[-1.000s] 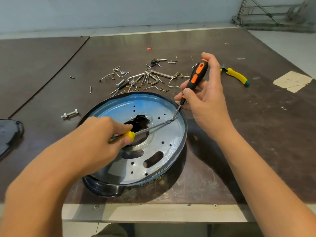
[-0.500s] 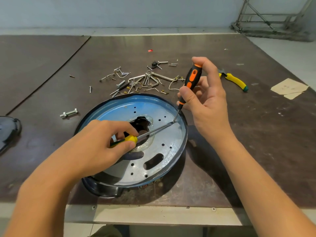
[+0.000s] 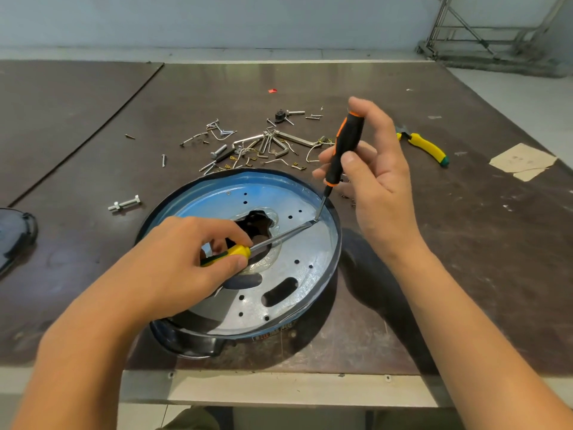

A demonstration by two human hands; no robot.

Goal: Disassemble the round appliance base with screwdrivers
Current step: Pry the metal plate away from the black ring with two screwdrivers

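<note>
The round appliance base (image 3: 310, 274), a metal plate with holes inside a dark blue rim, lies near the table's front edge. My left hand (image 3: 173, 262) grips a yellow-handled screwdriver (image 3: 229, 253); its long shaft lies across the plate toward the right rim. My right hand (image 3: 375, 178) holds a black and orange screwdriver (image 3: 344, 150) almost upright. Both tips meet at the plate's right edge, just inside the rim.
A heap of loose screws, clips and bent wires (image 3: 260, 144) lies behind the base. A bolt with a nut (image 3: 124, 204) rests to the left, yellow-handled pliers (image 3: 424, 147) to the right, a dark cover (image 3: 15, 234) at the left edge, paper scraps (image 3: 521, 161) far right.
My right hand has turned the black and orange screwdriver more upright, tip still at the rim. My left hand keeps the yellow screwdriver in place. The camera has tilted slightly.
</note>
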